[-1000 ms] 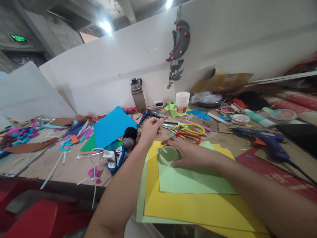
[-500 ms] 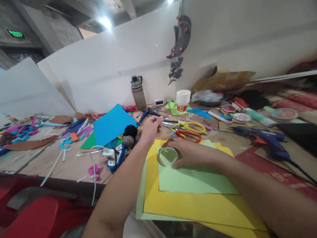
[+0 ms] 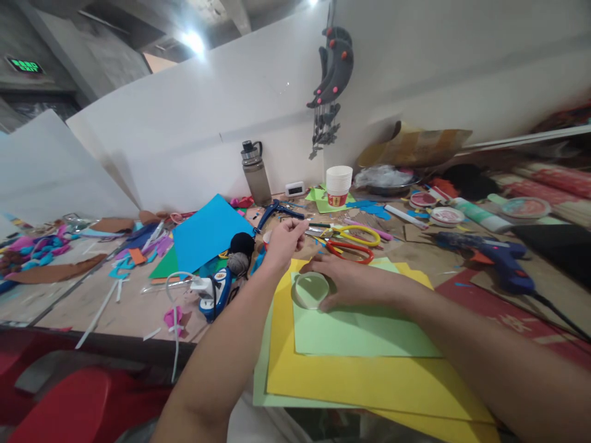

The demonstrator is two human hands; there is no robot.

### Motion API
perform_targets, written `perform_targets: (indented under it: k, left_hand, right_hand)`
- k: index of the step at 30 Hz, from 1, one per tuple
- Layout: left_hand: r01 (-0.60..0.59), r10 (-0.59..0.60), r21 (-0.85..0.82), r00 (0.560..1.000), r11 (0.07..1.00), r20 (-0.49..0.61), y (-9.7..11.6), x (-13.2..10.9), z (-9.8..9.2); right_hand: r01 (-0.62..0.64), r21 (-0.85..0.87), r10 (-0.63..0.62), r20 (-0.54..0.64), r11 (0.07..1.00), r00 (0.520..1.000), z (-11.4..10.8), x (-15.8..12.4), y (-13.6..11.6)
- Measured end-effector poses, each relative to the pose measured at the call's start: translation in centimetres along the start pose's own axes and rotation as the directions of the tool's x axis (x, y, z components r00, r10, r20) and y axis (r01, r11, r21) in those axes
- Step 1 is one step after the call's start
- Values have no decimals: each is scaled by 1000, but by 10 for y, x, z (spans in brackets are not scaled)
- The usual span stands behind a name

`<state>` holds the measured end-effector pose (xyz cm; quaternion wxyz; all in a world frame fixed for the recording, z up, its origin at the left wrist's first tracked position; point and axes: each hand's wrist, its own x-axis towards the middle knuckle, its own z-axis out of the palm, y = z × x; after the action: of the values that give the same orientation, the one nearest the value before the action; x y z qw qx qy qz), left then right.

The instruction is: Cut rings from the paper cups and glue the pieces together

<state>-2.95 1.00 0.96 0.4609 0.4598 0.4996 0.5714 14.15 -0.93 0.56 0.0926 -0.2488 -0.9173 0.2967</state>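
Note:
My right hand (image 3: 339,280) lies on a light green sheet of paper (image 3: 360,335), its fingers curled around a round, pale, see-through ring (image 3: 311,291). It could be a tape roll or a lid; I cannot tell which. The ring rests on the green sheet near its upper left corner. Under that sheet is yellow paper (image 3: 295,369). Farther forward and left, my left hand (image 3: 286,241) is raised with thumb and fingers pinched together; what they hold, if anything, is too small to make out. Close to it lie yellow-handled scissors (image 3: 360,235) and red-handled scissors (image 3: 349,251).
A glue gun (image 3: 501,258) lies at right with its cord. Stacked paper cups (image 3: 338,184) and a water bottle (image 3: 256,175) stand at the back. Left are blue paper (image 3: 207,231), a power strip (image 3: 217,295) with a white cable, and scraps. A red stool (image 3: 78,406) stands below.
The view has shifted very slightly. My left hand stays pinched at nearly the same spot, and my right hand still holds the ring on the green sheet.

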Motion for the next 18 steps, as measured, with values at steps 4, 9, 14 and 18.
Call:
perform_targets:
  k: [4, 9, 14, 18]
  left_hand:
    - [8, -8, -5, 1000, 1000, 2, -1, 0, 2]
    - [16, -16, -1, 1000, 1000, 10, -1, -1, 2]
    - [13, -13, -7, 1000, 1000, 6, 1, -2, 2]
    - [7, -7, -3, 1000, 1000, 6, 1, -2, 1]
  right_hand:
    - [-9, -2, 9, -14, 1000, 1000, 1, -1, 0]
    - [-1, 14, 1, -24, 1000, 1000, 2, -1, 1]
    - [3, 5, -3, -19, 1000, 1000, 2, 0, 2]
    - [9, 7, -9, -22, 1000, 1000, 3, -1, 2]
